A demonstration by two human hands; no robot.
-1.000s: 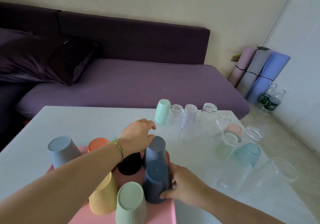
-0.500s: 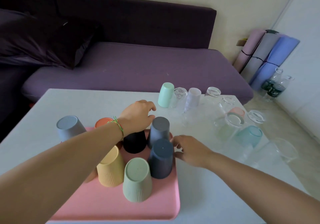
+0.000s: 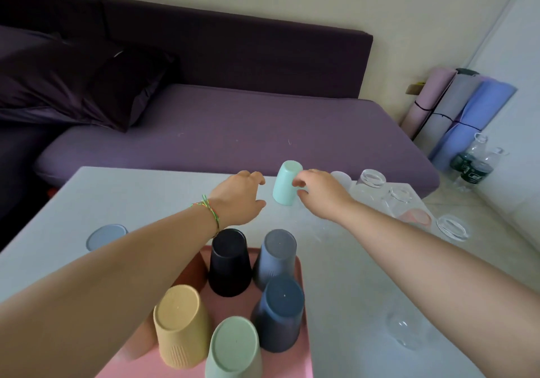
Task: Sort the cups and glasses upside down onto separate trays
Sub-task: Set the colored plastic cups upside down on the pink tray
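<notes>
A pink tray (image 3: 302, 278) at the near edge of the white table carries several upside-down cups: black (image 3: 229, 260), grey (image 3: 276, 255), navy (image 3: 279, 313), yellow (image 3: 181, 325) and green (image 3: 233, 348). A mint cup (image 3: 285, 183) stands upside down at the table's far side. My right hand (image 3: 320, 195) is against its right side, curled fingertips touching it. My left hand (image 3: 238, 199) hovers just left of it, fingers loosely bent and holding nothing. Clear glasses (image 3: 372, 178) stand upside down further right.
A grey-blue cup (image 3: 106, 235) stands left of the tray, partly behind my left forearm. More glasses (image 3: 453, 227) and one near glass (image 3: 406, 331) sit on the right. A purple sofa (image 3: 222, 132) lies beyond the table; rolled mats (image 3: 455, 108) and bottles (image 3: 470, 167) stand on the floor.
Both hands left the cups on the tray and moved forward across the table to either side of the mint cup. The camera tilted down and closer.
</notes>
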